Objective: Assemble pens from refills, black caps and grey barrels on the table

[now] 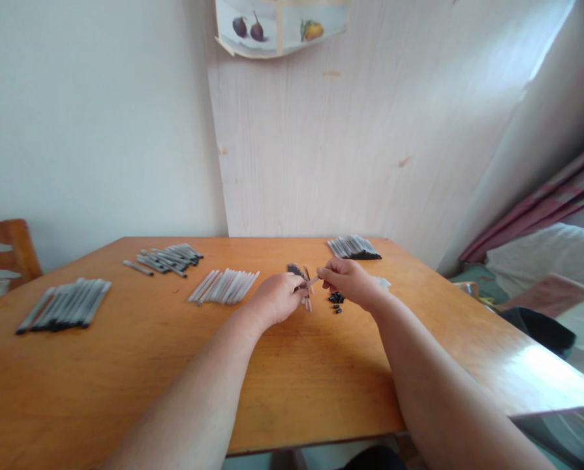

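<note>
A thin whitish pen barrel (313,281) spans the gap between my two hands, above the middle of the table. The fingers of my left hand (278,297) are closed on its near-left end. My right hand (349,281) pinches the other end. Partly hidden behind and below my left fingers lie slim pen refills (309,304), some with dark tips. Small black pen plugs (337,297) are heaped just under my right hand. Left of my left hand, clear pen barrels (226,286) lie side by side. Small whitish pieces (382,282) show partly behind my right wrist.
Pens with black ends lie in a row (66,304) at the left, in a loose pile (167,258) at the back left, and in a stack (353,247) at the back right. The wooden table (316,385) meets a wall behind. A chair (22,248) stands left.
</note>
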A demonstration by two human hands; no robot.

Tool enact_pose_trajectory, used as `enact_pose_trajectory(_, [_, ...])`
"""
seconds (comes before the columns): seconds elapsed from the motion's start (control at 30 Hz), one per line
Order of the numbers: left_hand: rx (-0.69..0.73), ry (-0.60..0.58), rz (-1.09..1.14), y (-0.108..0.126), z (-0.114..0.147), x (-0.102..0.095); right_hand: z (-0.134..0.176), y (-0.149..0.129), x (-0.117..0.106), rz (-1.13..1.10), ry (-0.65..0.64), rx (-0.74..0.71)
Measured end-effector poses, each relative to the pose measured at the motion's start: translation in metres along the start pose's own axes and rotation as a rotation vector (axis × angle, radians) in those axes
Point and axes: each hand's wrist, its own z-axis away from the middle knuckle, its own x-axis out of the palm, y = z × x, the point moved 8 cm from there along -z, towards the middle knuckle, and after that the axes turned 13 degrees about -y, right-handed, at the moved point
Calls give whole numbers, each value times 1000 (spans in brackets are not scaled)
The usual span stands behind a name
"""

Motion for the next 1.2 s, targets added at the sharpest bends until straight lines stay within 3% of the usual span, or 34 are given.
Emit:
enact_pose_trajectory(0.13, [5, 6, -23, 2, 1, 0, 0, -5, -1, 173, 43, 22])
enact_pose_trajectory(0.27, [-6, -2, -31, 3, 1, -1, -1, -6, 1, 200, 38, 5])
enact_pose_trajectory(0.43, [-11, 7, -11, 3, 1, -3, -3, 3, -2, 8, 53, 7])
enact_pose_trajectory(0.6, [-5, 7, -2, 2, 1, -4, -3, -1, 2, -219, -43, -81])
enact_pose_trajectory(0.97, [-5, 27, -25, 5, 1, -5, -2, 3, -1, -28, 81, 7])
enact_pose_trajectory(1.2, [7, 33, 39, 3, 1, -6, -2, -4, 2, -304, -14, -111])
